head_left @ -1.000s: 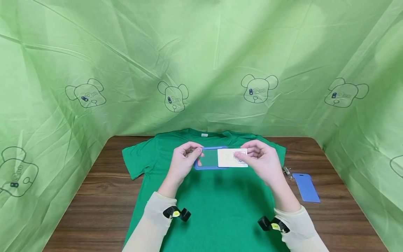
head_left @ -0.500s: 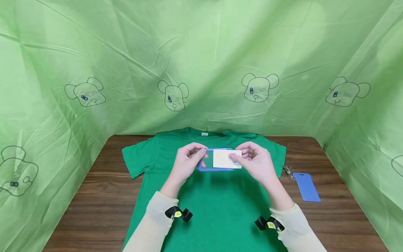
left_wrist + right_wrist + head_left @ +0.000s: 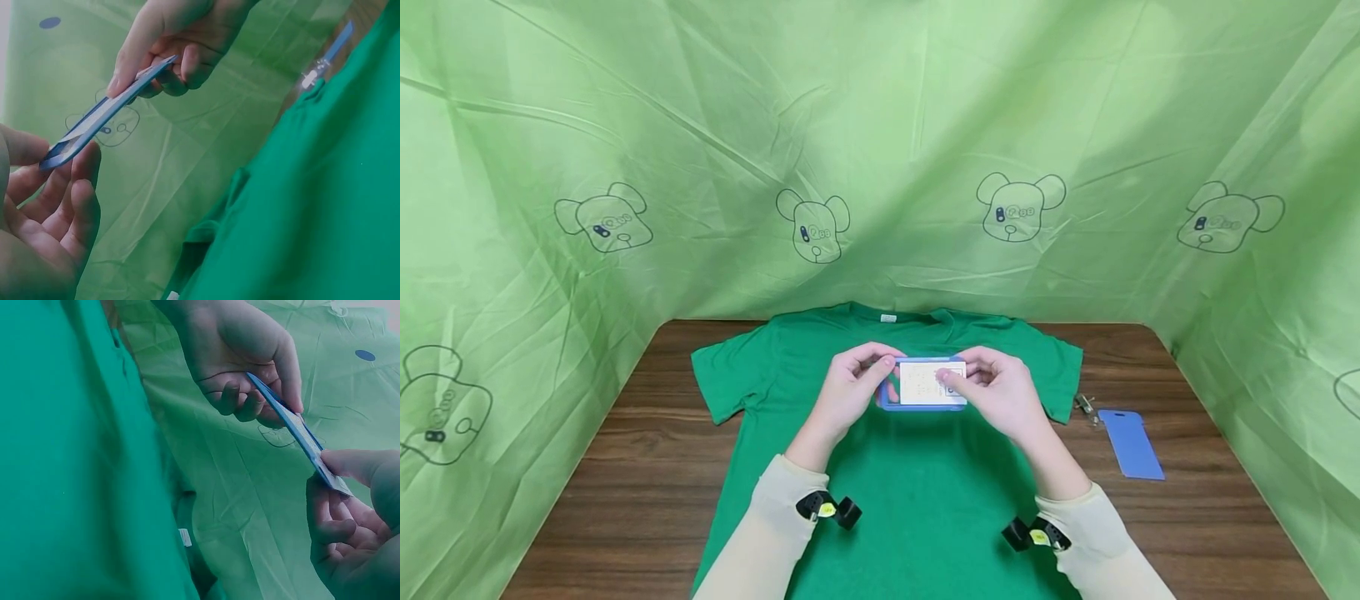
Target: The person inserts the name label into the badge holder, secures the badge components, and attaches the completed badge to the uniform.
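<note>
Over the green T-shirt [image 3: 910, 492], my left hand [image 3: 846, 392] pinches the left end of a blue-framed badge holder [image 3: 923, 407] between thumb and fingers. A white printed card [image 3: 917, 383] lies within the frame, mostly overlapping it, with a gap at the left end. My right hand [image 3: 1006, 393] pinches the card's right end, thumb on its face and fingers behind. Both wrist views show the holder [image 3: 103, 119] tilted and edge-on; in the right wrist view the card [image 3: 339, 484] sticks out slightly at the right hand's end.
A flat blue piece [image 3: 1132, 446] with a slot at its top lies on the brown wooden table [image 3: 632, 467], right of the shirt. Beside it is a small metal and clear clip [image 3: 1085, 408]. Green cloth [image 3: 880, 125] surrounds the table at the back and sides.
The card has slid left along the holder, so its overlap with the frame has grown. My right hand has moved left with it, and my left hand has shifted slightly right.
</note>
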### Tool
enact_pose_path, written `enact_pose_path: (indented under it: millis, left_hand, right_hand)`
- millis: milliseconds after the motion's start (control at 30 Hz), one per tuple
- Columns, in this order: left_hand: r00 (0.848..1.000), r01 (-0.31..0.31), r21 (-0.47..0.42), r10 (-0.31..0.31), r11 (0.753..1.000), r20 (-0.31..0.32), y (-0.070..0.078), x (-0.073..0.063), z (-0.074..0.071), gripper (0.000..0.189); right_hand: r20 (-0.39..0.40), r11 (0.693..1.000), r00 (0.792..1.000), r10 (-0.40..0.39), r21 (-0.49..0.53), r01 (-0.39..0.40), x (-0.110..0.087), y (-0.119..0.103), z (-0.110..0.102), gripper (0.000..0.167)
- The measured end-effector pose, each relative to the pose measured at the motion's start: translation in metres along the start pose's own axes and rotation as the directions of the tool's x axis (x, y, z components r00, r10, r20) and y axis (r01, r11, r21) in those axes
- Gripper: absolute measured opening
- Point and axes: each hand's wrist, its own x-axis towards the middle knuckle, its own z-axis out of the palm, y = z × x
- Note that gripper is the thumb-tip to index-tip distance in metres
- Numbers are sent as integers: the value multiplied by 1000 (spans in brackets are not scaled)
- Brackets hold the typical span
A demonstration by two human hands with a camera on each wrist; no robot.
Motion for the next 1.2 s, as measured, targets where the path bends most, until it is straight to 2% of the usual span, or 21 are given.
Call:
enact_pose_path:
  millis: [200,367,533,667,1033,1200]
  left_hand:
    - [999,8,47,-10,999,44,1,0,1,20]
    - [999,14,74,-17,997,41,0,1,1,19]
    - [999,27,60,-28,998,16,0,1,0,19]
    - [999,32,52,-32,998,2,-1,2,-2,20]
    - [999,45,36,-45,998,3,-2,2,-4,21]
    - [1000,26,5,-26,1000,-8,-2,1,-5,19]
  right_hand:
    - [-17,1000,1000,17,-13,-18,0,-1,2,25]
    - [-8,999,1000,25,-21,-25,0,-2,3,25]
    - [47,999,999,2,44,-4,0,-3,-2,23]
    - [86,995,996,10,100,-18,0,-5,-6,21]
    - [90,992,995,39,119,-49,0,-6,-8,23]
    - [94,991,995,41,120,-52,1,-4,-9,23]
